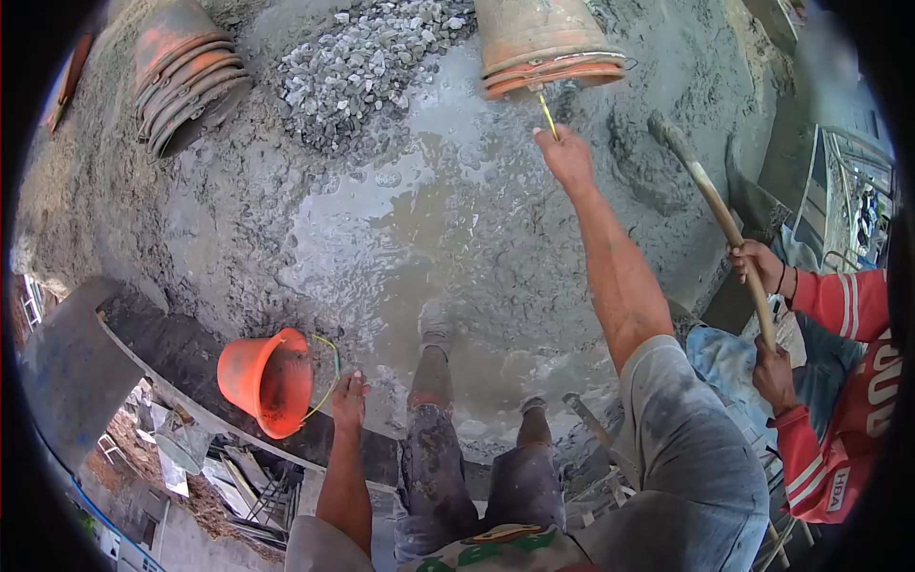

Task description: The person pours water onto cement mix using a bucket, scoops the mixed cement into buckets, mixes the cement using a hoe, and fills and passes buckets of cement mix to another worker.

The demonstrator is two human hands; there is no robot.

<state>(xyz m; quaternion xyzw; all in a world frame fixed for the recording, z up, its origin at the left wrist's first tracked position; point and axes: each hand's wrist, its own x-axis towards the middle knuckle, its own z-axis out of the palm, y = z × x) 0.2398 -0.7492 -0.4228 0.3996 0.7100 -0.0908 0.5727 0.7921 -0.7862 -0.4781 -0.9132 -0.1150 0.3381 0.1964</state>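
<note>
My right hand [566, 156] reaches far forward, its fingers closed round the yellow handle [547, 112] of a stack of muddy orange buckets [548, 48]. The stack lies tipped, rims facing me. At lower left, my left hand [350, 400] is beside the thin yellow-green handle [335, 367] of a single orange bucket [250, 379]. Its fingers look loosely curled and apart, and the handle seems to pass just outside them. That bucket is tilted with its mouth towards the hand. Wet grey cement mix [381, 229] spreads under and around my legs.
A gravel heap [367, 71] sits in the mix at the back. Another bucket stack [191, 81] lies at upper left. On the right, a co-worker in a red sleeve [839, 303] grips a long wooden tool handle [720, 205]. A dark raised edge [172, 334] runs along the left.
</note>
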